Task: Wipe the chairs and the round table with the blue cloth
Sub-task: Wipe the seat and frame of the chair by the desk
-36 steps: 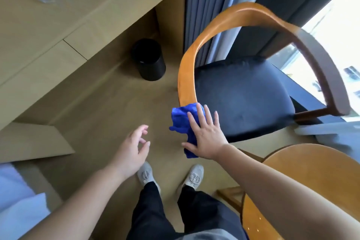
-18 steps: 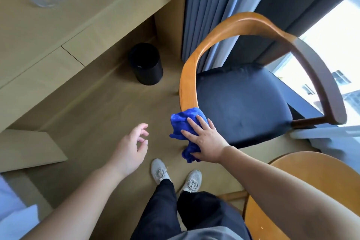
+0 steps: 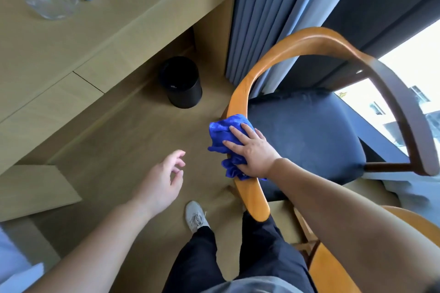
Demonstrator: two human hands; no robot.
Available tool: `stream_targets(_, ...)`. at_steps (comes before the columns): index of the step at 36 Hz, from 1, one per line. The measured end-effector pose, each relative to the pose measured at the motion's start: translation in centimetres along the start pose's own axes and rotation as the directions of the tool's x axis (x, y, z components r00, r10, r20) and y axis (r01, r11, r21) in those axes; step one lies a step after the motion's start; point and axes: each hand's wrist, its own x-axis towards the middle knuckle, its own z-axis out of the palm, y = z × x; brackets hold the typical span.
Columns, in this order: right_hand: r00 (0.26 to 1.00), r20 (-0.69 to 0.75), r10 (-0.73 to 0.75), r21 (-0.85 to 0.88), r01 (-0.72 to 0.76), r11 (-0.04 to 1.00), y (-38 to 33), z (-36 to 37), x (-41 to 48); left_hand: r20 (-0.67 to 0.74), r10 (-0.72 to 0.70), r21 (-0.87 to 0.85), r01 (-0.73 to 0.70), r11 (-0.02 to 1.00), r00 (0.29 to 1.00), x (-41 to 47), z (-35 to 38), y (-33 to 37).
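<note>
- Round orange wooden tabletop (image 3: 333, 273) at the near right, not yet wiped.
- Left hand (image 3: 162, 181) hangs loose and empty.
- Right hand (image 3: 252, 152), fingers flat, presses the crumpled blue cloth (image 3: 223, 135) onto the curved orange wooden chair rail (image 3: 252, 200) — it's slid up off the tip, so the curve comes next.

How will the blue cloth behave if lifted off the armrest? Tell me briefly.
Probably floppy: the blue cloth bunches in folds under the right hand. Likely light too: its edges hang limply off the armrest.
</note>
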Motion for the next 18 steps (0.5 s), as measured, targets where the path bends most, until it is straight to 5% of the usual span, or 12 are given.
stream_targets(18,0.976,0.105,-0.189,-0.114,0.201,0.973,7.1,-5.0,7.5,-0.134,-0.125,-0.062,0.118,0.991,0.983,5.6,2.6,5.8)
